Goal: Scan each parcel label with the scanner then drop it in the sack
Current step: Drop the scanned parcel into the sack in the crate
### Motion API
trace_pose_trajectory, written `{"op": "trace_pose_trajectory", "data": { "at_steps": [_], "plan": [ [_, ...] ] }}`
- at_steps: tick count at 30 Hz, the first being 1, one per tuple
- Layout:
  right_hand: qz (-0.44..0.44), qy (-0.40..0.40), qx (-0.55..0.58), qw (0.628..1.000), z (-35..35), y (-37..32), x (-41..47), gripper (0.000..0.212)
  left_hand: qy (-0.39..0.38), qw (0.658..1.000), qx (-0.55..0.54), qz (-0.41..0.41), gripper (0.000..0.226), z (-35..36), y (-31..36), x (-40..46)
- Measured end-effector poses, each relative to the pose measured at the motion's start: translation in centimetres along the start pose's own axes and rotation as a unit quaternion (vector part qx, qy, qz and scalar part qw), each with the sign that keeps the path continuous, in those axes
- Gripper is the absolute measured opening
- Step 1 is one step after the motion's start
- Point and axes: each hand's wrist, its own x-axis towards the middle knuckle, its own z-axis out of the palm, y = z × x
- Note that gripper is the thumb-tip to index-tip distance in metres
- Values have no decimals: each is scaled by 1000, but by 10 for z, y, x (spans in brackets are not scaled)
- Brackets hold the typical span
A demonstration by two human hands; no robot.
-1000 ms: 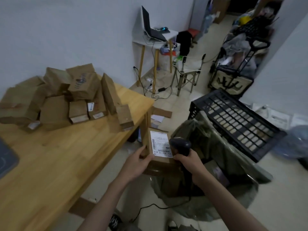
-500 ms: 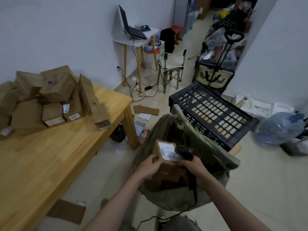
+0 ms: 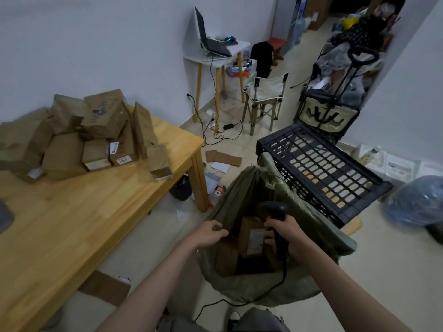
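Observation:
An olive-green sack [image 3: 242, 188] stands open on the floor just in front of me. Inside it a brown parcel [image 3: 251, 238] lies with its white label up, on other brown parcels. My left hand [image 3: 208, 233] hovers at the sack's left rim, fingers loosely curled, holding nothing and clear of the parcel. My right hand [image 3: 287, 233] grips the black scanner [image 3: 273, 208] over the sack's mouth, its head pointing away from me. A pile of several brown parcels [image 3: 103, 135] sits at the far side of the wooden table [image 3: 72, 219] to my left.
A black plastic crate [image 3: 323, 168] stands right behind the sack. The scanner's cable [image 3: 239, 300] trails over the sack's near side to the floor. Cardboard scraps [image 3: 223, 159] and bottles litter the floor by the table leg. A folding chair [image 3: 266, 97] and a small laptop table [image 3: 215, 58] stand further back.
The labelled parcel, held by both hands beside the scanner, went down into the sack. My left hand has let go of it and drawn back to the rim.

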Motion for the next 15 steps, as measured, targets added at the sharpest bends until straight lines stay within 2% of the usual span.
{"op": "trace_pose_trajectory", "data": {
  "at_steps": [8, 15],
  "plan": [
    [-1, -51, -54, 997, 50, -8, 9, 22, 39, 999, -11, -15, 41, -34, -37, 0],
    [66, -40, -35, 996, 97, 41, 30, 9, -2, 999, 17, -41, 40, -34, -77, 36]
  ]
}}
